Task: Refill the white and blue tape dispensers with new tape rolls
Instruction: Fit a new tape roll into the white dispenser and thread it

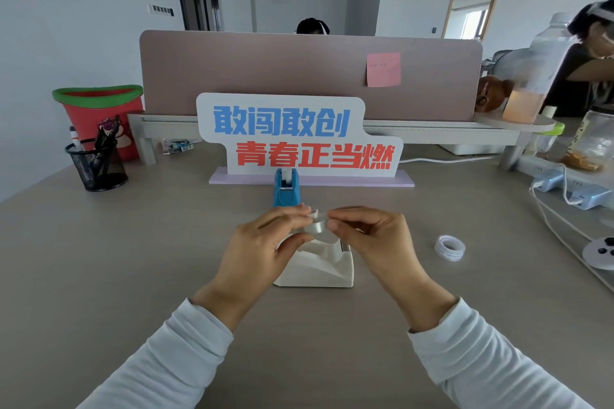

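The person is wearing a pale grey-white long-sleeved top; the left sleeve (172, 355) and right sleeve (478, 359) are ending at the wrists, leaving both hands bare, without rings or watch.

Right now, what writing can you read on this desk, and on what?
"敢闯敢创", blue, top line of the standing desk sign.
"青春正当燃", red, lower line of the same sign.
Pink sticky note on the divider: handwriting too faint to read.
Small packet under the shelf: print too small.
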`<state>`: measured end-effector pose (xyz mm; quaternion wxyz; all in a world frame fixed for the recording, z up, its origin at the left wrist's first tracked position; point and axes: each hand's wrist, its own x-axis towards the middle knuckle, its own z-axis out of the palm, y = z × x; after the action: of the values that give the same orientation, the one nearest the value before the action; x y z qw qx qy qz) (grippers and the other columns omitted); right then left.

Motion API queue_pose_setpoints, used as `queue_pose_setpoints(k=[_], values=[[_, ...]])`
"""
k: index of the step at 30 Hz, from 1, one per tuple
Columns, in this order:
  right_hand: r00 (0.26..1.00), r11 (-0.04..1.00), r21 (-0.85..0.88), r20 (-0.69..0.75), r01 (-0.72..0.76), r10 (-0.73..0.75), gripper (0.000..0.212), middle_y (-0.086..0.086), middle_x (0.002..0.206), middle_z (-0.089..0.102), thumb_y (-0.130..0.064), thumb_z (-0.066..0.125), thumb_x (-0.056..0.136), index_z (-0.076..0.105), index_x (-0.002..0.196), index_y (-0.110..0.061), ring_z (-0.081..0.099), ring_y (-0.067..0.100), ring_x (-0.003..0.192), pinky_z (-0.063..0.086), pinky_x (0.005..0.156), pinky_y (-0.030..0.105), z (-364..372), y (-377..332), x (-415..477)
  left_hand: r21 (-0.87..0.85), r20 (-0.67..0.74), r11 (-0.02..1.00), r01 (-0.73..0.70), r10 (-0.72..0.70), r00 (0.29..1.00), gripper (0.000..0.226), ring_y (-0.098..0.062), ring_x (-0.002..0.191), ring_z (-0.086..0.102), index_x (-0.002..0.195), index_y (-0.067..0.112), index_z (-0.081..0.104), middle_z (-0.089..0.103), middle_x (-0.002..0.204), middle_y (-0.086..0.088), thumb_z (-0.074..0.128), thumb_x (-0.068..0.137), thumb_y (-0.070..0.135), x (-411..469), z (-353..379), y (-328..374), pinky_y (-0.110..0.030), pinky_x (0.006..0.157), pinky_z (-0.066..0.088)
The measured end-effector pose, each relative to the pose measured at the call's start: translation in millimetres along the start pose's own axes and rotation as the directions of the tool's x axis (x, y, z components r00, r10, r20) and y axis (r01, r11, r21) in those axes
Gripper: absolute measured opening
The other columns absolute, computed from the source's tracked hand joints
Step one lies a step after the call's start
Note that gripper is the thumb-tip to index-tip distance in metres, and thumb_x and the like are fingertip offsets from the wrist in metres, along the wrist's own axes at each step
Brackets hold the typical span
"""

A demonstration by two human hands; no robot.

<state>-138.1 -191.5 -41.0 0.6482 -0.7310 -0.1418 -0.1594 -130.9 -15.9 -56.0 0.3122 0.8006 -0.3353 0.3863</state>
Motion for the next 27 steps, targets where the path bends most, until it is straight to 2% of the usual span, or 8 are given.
queue_pose_setpoints(k=[2,5,12,14,16,18,22,27], values=[[0.999,0.999,-0.043,-0.045,0.021,-0.023,0.022,-0.022,0.069,0.071,-0.007,0.073,0.072,0.074,0.074,-0.028,0.067,0.001,0.074,0.050,0.068,0.010,3.1,-0.2,-2.5,0.032,-0.015,0.999,-0.008,0.009,1.000,0.022,-0.007,0.102,0.059,0.097,0.014,0.064,0.069,0.103,0.001,0.059,0.082,0.028,-0.5,1.4,0.7,-0.017,0.086,0.049],[0.994,0.991,-0.120,-0.094,0.052,-0.063,0.014,-0.015,0.077,0.071,-0.005,0.070,0.075,0.075,0.079,-0.018,0.067,0.001,0.075,0.050,0.070,0.009,7.3,0.3,-5.3,0.081,-0.014,0.997,-0.018,0.019,1.000,0.022,-0.008,0.102,0.058,0.097,0.012,0.065,0.070,0.100,-0.002,0.058,0.083,0.027,-0.7,2.8,0.6,-0.018,0.084,0.049],[0.999,0.972,-0.234,-0.036,0.015,-0.024,0.024,-0.004,0.067,0.060,-0.003,0.060,0.080,0.058,0.066,-0.022,0.054,0.002,0.057,0.041,0.053,0.007,10.4,0.1,-2.9,0.108,0.047,0.994,-0.031,0.026,0.999,0.024,-0.011,0.099,0.057,0.098,0.011,0.061,0.069,0.099,-0.005,0.052,0.086,0.029,-1.2,4.7,2.6,-0.014,0.084,0.045],[1.000,0.963,-0.271,0.020,0.006,0.000,0.024,0.003,0.069,0.060,-0.005,0.054,0.084,0.053,0.067,-0.022,0.052,0.008,0.058,0.040,0.053,0.009,9.6,0.7,-1.9,0.104,0.048,0.994,-0.036,0.031,0.998,0.023,-0.011,0.100,0.058,0.098,0.011,0.062,0.069,0.099,-0.005,0.053,0.086,0.029,-1.8,5.8,3.0,-0.016,0.084,0.046],[0.997,0.957,-0.291,0.071,0.009,0.013,0.026,0.014,0.076,0.062,-0.007,0.049,0.087,0.048,0.068,-0.024,0.056,0.025,0.067,0.041,0.056,0.018,8.8,1.8,-0.4,0.107,0.047,0.994,-0.037,0.032,0.998,0.023,-0.011,0.100,0.058,0.098,0.011,0.062,0.069,0.099,-0.005,0.054,0.086,0.028,-1.9,6.4,2.7,-0.017,0.083,0.048],[0.994,0.955,-0.297,0.107,0.017,0.015,0.027,0.015,0.076,0.060,-0.007,0.044,0.089,0.045,0.068,-0.024,0.056,0.032,0.071,0.042,0.060,0.026,8.0,2.2,0.2,0.100,0.042,0.995,-0.024,0.020,0.999,0.022,-0.010,0.098,0.059,0.097,0.012,0.062,0.069,0.099,-0.005,0.054,0.086,0.029,-1.1,6.4,2.2,-0.016,0.081,0.047],[0.989,0.973,-0.231,0.146,-0.001,0.036,0.023,0.000,0.070,0.057,-0.006,0.042,0.090,0.046,0.072,-0.020,0.056,0.000,0.062,0.043,0.060,0.016,6.6,1.8,-0.6,0.079,0.041,0.997,0.005,-0.008,0.999,0.023,-0.009,0.098,0.058,0.096,0.011,0.063,0.068,0.098,-0.005,0.054,0.085,0.029,0.2,5.5,1.6,-0.014,0.082,0.045],[0.994,0.997,-0.066,0.105,-0.025,0.032,0.013,-0.007,0.069,0.060,-0.013,0.055,0.087,0.059,0.077,-0.020,0.055,0.000,0.059,0.046,0.062,0.017,2.6,0.7,2.2,0.066,0.048,0.997,0.038,-0.041,0.998,0.027,-0.011,0.094,0.062,0.096,0.012,0.063,0.069,0.097,-0.004,0.052,0.085,0.034,-0.3,3.6,1.2,-0.019,0.078,0.051]])
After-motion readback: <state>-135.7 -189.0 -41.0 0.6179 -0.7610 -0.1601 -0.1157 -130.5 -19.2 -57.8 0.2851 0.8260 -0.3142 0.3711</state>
